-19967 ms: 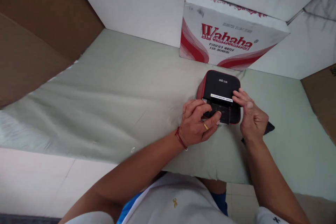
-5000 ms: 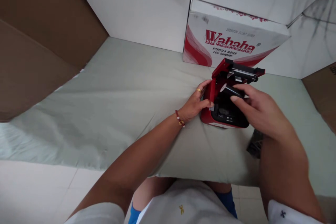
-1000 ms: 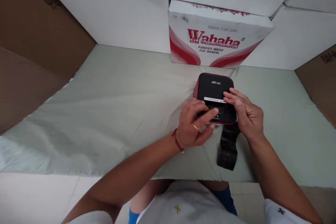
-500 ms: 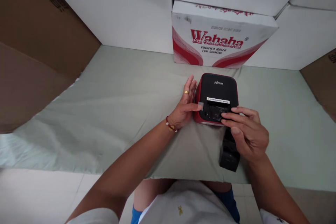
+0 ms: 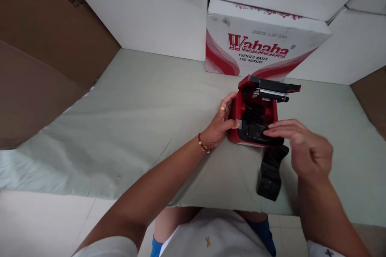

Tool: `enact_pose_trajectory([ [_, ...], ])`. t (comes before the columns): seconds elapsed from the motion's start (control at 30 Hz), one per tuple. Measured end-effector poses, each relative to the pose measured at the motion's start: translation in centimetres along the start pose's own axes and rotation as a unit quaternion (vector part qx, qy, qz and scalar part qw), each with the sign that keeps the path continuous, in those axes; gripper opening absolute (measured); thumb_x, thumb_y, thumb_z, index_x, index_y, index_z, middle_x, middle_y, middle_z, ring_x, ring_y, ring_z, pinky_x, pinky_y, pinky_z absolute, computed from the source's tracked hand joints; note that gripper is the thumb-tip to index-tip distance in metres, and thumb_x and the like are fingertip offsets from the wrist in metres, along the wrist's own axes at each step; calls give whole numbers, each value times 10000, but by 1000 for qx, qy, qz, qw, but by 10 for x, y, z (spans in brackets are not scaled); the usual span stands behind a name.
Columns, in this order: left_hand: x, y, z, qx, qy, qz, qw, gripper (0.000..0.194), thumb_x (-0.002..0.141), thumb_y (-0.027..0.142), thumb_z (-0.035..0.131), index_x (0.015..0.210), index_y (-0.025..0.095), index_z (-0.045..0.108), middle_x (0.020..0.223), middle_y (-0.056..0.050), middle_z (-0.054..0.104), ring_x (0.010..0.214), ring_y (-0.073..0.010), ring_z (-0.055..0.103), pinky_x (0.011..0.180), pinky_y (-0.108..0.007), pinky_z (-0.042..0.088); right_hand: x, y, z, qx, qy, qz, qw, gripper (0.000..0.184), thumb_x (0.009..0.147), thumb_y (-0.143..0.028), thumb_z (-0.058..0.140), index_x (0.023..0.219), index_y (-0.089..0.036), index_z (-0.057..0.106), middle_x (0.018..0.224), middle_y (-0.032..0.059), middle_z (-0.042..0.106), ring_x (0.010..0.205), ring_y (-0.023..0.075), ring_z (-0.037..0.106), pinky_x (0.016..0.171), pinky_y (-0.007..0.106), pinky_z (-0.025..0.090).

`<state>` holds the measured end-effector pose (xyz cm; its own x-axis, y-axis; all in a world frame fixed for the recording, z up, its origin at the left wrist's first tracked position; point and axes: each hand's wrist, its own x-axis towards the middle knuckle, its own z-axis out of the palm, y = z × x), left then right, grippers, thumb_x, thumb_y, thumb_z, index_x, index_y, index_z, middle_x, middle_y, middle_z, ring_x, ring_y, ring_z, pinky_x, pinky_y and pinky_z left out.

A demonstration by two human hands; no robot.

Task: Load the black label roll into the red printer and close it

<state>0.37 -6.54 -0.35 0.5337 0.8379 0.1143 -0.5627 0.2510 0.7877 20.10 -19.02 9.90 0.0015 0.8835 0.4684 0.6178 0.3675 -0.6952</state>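
A red and black label printer [image 5: 234, 134] stands on the cloth with its lid [image 5: 274, 85] raised. Inside lies a dark roll [image 5: 255, 112], and from it a shiny black strip [image 5: 256, 130] runs over the front lip. My left hand [image 5: 218, 124] grips the printer's left side, its thumb on the grey latch [image 5: 239, 123]. Outstretched fingers of my right hand [image 5: 304, 148] touch the black strip at the front right of the opening; the thumb stays apart from the fingertips. A curled black length of strip [image 5: 269, 180] lies in front of the printer.
A white and red Wahaha water carton [image 5: 262, 46] stands just behind the printer, against white boxes [image 5: 157, 16]. Brown cartons flank the table, one large at left [image 5: 54, 60] and one at right [image 5: 372, 100]. Pale green cloth [image 5: 144, 100] covers the table.
Half a second ago the lid was closed; now it is up and the inside shows. My right hand moved slightly right. Five seconds ago it held a black roll over the printer.
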Motion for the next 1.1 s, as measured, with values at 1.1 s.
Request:
enact_pose_trajectory([
  [1.1,10,-9,-3,-46,152,-26,987,328,862,372,888,1114,248,719,1360,-59,720,1355,-247,640,1311,-463,393,-20,64,-129,-292,-105,256,915,557,875,-858,670,975,-349,873,804,88,826,645,330,749,542,476,540],
])
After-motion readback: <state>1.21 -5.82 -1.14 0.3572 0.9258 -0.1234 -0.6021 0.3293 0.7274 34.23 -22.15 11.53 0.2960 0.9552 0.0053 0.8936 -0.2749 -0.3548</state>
